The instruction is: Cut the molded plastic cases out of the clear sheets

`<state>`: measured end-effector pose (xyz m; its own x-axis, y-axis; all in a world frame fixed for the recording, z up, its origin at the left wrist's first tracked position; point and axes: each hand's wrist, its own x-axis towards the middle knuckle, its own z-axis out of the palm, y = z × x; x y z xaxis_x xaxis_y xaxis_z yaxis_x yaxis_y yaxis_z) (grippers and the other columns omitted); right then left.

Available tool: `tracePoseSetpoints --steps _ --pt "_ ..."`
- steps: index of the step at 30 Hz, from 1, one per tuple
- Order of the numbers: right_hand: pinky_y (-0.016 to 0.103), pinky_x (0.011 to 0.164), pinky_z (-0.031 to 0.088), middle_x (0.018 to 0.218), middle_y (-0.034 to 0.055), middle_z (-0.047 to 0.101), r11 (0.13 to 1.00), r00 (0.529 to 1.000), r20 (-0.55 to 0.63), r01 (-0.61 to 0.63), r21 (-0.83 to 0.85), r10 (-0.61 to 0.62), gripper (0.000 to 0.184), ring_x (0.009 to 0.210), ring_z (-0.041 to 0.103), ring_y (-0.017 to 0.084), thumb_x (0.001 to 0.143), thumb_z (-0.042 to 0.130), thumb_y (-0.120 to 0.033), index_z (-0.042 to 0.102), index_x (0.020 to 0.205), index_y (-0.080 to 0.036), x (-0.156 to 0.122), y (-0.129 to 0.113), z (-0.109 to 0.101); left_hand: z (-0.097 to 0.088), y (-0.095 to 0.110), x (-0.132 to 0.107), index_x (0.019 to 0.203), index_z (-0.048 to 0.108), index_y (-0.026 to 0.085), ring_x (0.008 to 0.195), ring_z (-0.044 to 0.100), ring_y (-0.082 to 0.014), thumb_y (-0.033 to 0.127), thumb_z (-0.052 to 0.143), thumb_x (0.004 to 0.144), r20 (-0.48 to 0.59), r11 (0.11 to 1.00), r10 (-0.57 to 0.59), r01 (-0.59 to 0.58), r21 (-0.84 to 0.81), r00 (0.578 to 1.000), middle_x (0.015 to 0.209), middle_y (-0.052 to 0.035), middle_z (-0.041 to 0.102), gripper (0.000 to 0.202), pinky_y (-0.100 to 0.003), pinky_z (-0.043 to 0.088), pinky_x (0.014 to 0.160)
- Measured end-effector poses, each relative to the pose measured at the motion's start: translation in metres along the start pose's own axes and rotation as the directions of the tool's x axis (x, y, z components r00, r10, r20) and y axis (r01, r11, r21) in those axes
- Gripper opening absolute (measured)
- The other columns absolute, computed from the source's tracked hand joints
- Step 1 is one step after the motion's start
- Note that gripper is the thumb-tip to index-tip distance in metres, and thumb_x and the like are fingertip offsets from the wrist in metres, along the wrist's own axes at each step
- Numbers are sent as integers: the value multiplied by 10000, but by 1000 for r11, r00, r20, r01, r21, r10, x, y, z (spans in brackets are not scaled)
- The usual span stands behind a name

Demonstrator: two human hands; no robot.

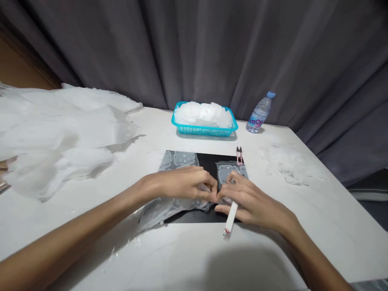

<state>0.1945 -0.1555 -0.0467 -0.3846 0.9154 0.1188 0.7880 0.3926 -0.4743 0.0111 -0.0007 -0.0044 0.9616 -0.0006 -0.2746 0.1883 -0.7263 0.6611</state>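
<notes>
My left hand (pixel 182 184) lies on a sheer white lace strip (pixel 178 159) spread over a black mat (pixel 209 161), its fingers pinched together on the fabric. My right hand (pixel 248 200) meets it fingertip to fingertip on the same strip. A white pen-like tool (pixel 230 219) with a reddish tip sticks out toward me from between the right hand's fingers. Small thread snips (pixel 239 154) rest at the mat's far right corner, apart from both hands.
A turquoise basket (pixel 203 129) of white lace pieces stands behind the mat. A water bottle (pixel 260 113) stands to its right. A heap of white fabric (pixel 57 137) covers the table's left side. Loose white scraps (pixel 286 163) lie at the right. A grey curtain hangs behind.
</notes>
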Motion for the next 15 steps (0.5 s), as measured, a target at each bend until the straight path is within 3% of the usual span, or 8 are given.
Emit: tracePoseSetpoints --steps 4,6,8,11,13,15 --pt "341 853 445 871 26 650 999 998 -39 49 -5 -49 138 940 490 215 1052 560 -217 652 949 -212 3 -7 0 -7 -21 2 824 692 190 735 614 -153 227 630 928 -6 997 74 -74 -28 997 785 16 701 126 -247 392 685" --pt "327 832 443 750 2 580 995 994 -60 93 22 -91 200 866 474 195 1020 573 -156 613 831 -207 2 -11 -6 -20 -38 -2 780 632 175 682 573 -139 189 625 878 -57 998 48 -51 -49 997 728 26 643 99 -233 385 641" --pt "320 813 444 699 -9 541 995 990 -104 96 38 -92 226 820 456 183 1009 577 -137 593 793 -203 0 -12 -11 -38 -51 -12 749 589 166 684 547 -139 231 615 887 -130 997 -46 36 -74 990 717 18 600 155 -227 400 647" --pt "336 815 443 785 17 618 999 981 -190 48 -19 -51 166 865 473 196 1043 554 -170 644 904 -191 -2 -10 -13 -68 -50 -38 804 636 171 748 557 -149 383 593 968 -89 991 -103 95 -93 991 777 3 607 272 -225 445 699" --pt "355 858 448 866 40 668 996 972 -226 55 -72 -70 139 928 488 216 1054 553 -198 675 989 -183 1 -7 -7 -85 -37 -60 861 646 183 752 556 -140 468 568 1002 -215 987 -158 155 -33 964 806 4 597 327 -214 449 688" --pt "369 885 450 895 51 684 988 960 -256 87 -128 -117 142 951 492 230 1051 562 -202 701 1032 -179 4 -7 2 -98 -25 -82 916 635 177 719 544 -116 551 540 1013 -417 975 -192 222 25 889 800 15 567 397 -195 443 657"
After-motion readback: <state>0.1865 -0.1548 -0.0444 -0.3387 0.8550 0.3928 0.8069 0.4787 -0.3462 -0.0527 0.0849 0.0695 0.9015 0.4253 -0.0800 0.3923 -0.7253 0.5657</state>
